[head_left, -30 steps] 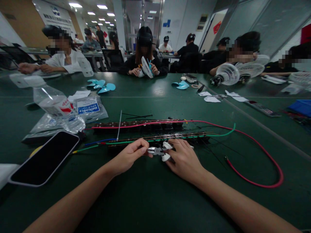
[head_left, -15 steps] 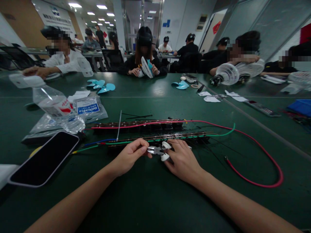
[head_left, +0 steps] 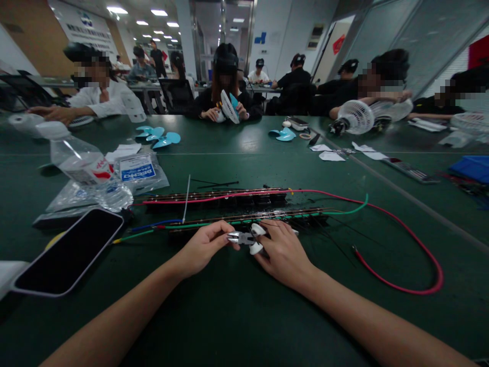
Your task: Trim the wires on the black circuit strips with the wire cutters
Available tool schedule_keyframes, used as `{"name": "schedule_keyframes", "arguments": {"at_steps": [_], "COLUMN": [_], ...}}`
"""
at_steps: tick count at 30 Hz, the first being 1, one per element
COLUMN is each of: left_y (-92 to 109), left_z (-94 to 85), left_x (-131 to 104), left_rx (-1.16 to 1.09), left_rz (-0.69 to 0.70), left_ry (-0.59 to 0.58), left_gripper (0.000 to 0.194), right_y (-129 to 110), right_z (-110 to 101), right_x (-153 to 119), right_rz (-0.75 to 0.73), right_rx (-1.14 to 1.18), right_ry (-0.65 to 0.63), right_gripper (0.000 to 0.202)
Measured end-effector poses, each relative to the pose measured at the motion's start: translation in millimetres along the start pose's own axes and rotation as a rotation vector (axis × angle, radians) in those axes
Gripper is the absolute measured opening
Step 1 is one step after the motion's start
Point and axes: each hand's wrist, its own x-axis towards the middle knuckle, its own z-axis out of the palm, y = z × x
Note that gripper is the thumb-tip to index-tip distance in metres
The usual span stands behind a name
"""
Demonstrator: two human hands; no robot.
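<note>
My right hand (head_left: 284, 247) is wrapped round the white handles of a pair of pliers (head_left: 241, 238), whose metal jaws point left. Thumb and fingertips of my left hand (head_left: 204, 247) are pinched together at the tip of those jaws; what they hold, if anything, is too small to make out. Just beyond both hands lies a long black strip with metal lines (head_left: 305, 213), a green wire (head_left: 346, 212) running along it. Behind it is a second such strip (head_left: 202, 195), crossed by a thick red wire (head_left: 401, 219). A pale cable tie (head_left: 186, 199) sticks up from the nearer strip.
On the left are a smartphone (head_left: 72, 250), a plastic bottle (head_left: 76, 155) and a clear bag with a label (head_left: 137, 168). Blue fan blades (head_left: 166, 139) lie farther back. Several people sit across the table (head_left: 244, 316), one holding a fan part (head_left: 229, 108).
The pliers and my right hand have shifted very slightly left, closer to my left fingertips. Otherwise the hands keep nearly the same pose, and the strips and wires stay put.
</note>
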Motion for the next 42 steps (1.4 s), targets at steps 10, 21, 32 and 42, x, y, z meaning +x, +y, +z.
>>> {"name": "schedule_keyframes", "arguments": {"at_steps": [10,21,32,42], "left_y": [1.2,0.4,0.1,-1.0], "left_z": [-2.4,-3.2,-4.6,-8.9], "left_x": [-0.1,0.3,0.4,0.5], "left_rx": [0.13,0.151,0.111,0.008], "left_rz": [-0.003,0.012,-0.011,-0.026], "left_ry": [-0.061,-0.059,-0.073,-0.137], "left_gripper": [0.019,0.019,0.018,0.019], "right_y": [1.6,5.6,5.1,0.8], "right_z": [3.6,6.3,5.6,0.1], "right_x": [-0.6,-1.6,-1.6,0.1], "right_rz": [-0.011,-0.039,-0.014,0.002], "right_rx": [-0.047,-0.027,0.049,0.067], "right_ry": [0.01,0.0,-0.011,-0.036], "right_gripper": [0.02,0.019,0.015,0.019]}}
